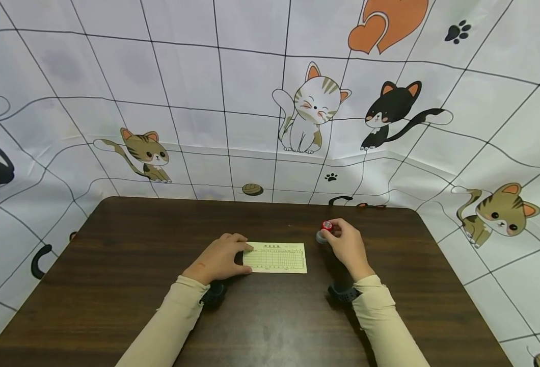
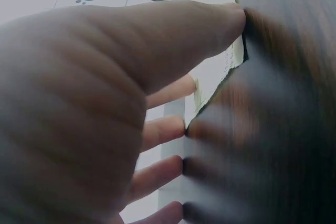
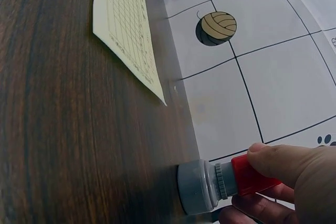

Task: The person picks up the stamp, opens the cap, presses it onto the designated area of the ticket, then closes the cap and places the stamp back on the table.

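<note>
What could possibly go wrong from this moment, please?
The yellow paper slip may slide or turn, because the left hand touches only its left end and the right end is unheld.
The red-topped grey item could tip if bumped, since the right hand grips it only near the top.

The gridded slip is pale yellow, the stamp red and grey

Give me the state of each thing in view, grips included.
Slip: on the table, printed side up.
Stamp: upright, grey end down.
Left grip: fingers spread, touching the slip.
Right grip: holding the stamp's red end.
Wristbands: worn, one per wrist.
Sheet: hanging behind the table, creased.
</note>
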The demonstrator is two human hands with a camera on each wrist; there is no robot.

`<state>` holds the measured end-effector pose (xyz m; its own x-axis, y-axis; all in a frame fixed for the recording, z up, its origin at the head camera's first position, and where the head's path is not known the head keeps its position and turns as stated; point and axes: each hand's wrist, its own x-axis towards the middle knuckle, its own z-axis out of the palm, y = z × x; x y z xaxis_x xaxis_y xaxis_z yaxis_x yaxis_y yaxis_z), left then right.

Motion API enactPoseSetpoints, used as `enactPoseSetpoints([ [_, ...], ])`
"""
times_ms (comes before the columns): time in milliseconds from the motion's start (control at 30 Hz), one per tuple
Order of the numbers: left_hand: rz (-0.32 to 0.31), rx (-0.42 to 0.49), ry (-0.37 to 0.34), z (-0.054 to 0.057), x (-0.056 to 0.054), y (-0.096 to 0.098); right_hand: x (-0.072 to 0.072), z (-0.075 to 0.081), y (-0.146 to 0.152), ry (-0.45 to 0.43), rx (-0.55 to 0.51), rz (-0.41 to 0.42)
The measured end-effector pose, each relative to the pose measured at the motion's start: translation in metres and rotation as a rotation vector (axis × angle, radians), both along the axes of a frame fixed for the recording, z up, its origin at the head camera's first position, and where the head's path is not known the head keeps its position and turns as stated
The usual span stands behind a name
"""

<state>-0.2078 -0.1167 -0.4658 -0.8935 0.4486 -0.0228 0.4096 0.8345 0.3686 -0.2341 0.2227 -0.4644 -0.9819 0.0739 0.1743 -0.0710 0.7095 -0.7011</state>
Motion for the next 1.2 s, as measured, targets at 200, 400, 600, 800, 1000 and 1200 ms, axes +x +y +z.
enactPoseSetpoints([
  [200, -0.019, -0.005, -0.01, 0.0, 0.0, 0.007, 0.004, 0.001, 0.004, -0.004, 0.015, -0.001],
  [400, -0.026, 0.01, -0.025, 0.002, 0.001, 0.011, 0.009, 0.002, 0.007, 0.002, 0.023, -0.004],
  [600, -0.026, -0.008, -0.011, 0.001, 0.002, 0.012, 0.009, 0.002, 0.009, 0.004, 0.036, 0.003],
  [800, -0.029, 0.003, -0.001, 0.001, 0.002, 0.013, 0.009, 0.003, 0.01, 0.007, 0.049, 0.006],
  [1000, -0.021, -0.004, -0.005, 0.002, 0.002, 0.014, 0.008, 0.003, 0.011, 0.004, 0.057, 0.006],
  [1200, -0.023, 0.023, -0.018, -0.001, 0.0, 0.011, 0.008, 0.002, 0.011, 0.019, 0.061, 0.008],
])
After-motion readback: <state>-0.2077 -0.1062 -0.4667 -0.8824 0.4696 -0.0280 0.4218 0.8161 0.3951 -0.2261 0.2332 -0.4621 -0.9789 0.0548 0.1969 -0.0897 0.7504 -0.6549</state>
